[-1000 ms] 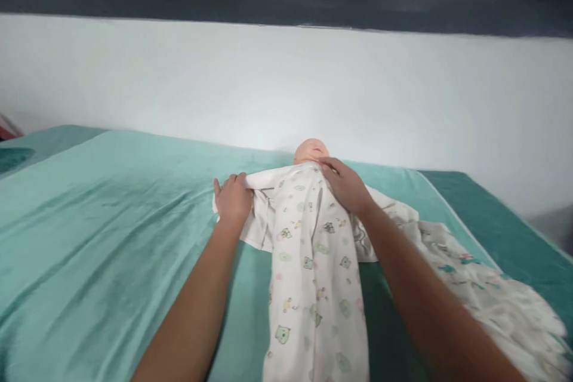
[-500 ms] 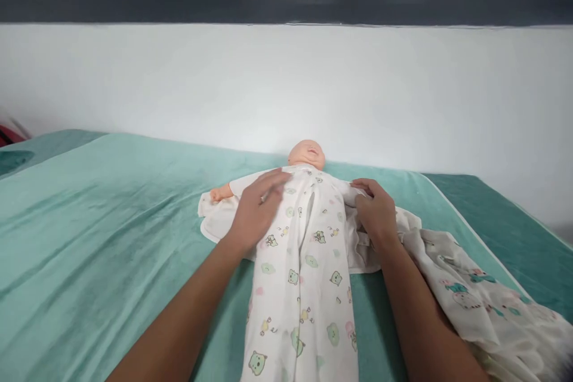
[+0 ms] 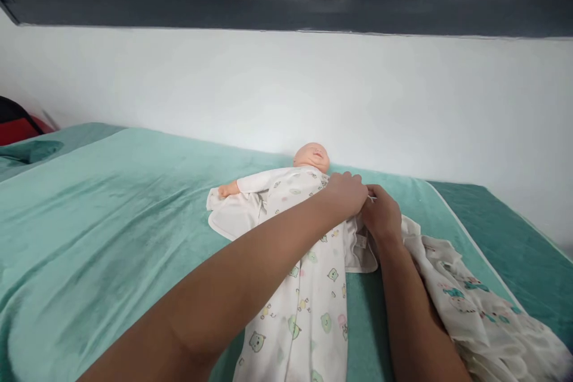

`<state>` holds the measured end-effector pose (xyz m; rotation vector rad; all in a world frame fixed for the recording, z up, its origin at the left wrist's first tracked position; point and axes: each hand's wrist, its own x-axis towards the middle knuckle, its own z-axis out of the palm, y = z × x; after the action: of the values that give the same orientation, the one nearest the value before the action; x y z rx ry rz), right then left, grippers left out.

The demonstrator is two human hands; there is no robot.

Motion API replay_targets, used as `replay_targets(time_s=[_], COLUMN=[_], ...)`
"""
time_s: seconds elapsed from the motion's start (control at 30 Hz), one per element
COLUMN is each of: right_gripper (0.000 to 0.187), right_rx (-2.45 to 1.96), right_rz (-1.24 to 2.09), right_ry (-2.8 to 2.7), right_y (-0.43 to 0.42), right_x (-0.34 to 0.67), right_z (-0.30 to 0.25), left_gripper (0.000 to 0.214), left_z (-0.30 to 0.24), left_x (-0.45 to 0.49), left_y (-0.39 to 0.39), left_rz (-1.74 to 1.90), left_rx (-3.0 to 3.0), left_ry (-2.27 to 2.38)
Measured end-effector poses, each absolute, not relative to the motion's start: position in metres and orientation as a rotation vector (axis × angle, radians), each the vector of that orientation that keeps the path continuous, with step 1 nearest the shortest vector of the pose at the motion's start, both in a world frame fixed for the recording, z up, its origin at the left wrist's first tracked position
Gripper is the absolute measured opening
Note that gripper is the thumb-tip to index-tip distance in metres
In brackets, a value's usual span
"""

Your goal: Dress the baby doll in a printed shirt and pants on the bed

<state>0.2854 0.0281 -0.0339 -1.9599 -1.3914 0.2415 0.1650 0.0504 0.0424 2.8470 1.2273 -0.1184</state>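
Lying face-up on the sheet (image 3: 134, 215), our doll (image 3: 310, 157) has its suit (image 3: 290, 334) over its body and one arm (image 3: 257, 181) sleeved to the wrist, but the cloth (image 3: 233, 218) beneath spreads loose. How far its other arm is sleeved we cannot see, for our left hand (image 3: 347, 194) and right hand (image 3: 382, 212) meet there, fingers curled narrow; whether they pinch anything, we cannot tell.

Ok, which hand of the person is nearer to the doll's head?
The left hand, its forearm across the gown; the right hand is farther right.
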Motion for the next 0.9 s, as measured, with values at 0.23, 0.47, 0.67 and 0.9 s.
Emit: replay_targets(time_s=[0.23,0.47,0.67,0.9], right_gripper=[0.033,0.035,0.032,0.032], right_rx=[-1.931,-1.98,-1.911,-1.694], right_rz=[0.29,0.28,0.43,0.544], right_ry=[-1.418,-1.441,-1.322,-1.161], right_y=[0.029,0.025,0.023,0.024], right_x=[0.288,0.295,0.302,0.306], right_z=[-0.038,-0.036,-0.033,-0.031], left_gripper=[0.031,0.034,0.037,0.042], left_z=[0.019,0.027,0.05,0.061], left_x=[0.18,0.179,0.148,0.117], left_y=[0.07,0.075,0.071,0.075], left_rz=[-0.277,-0.365,-0.298,-0.214], left_rx=[2.842,2.798,2.799,2.774], left_ry=[1.213,1.334,1.425,1.525])
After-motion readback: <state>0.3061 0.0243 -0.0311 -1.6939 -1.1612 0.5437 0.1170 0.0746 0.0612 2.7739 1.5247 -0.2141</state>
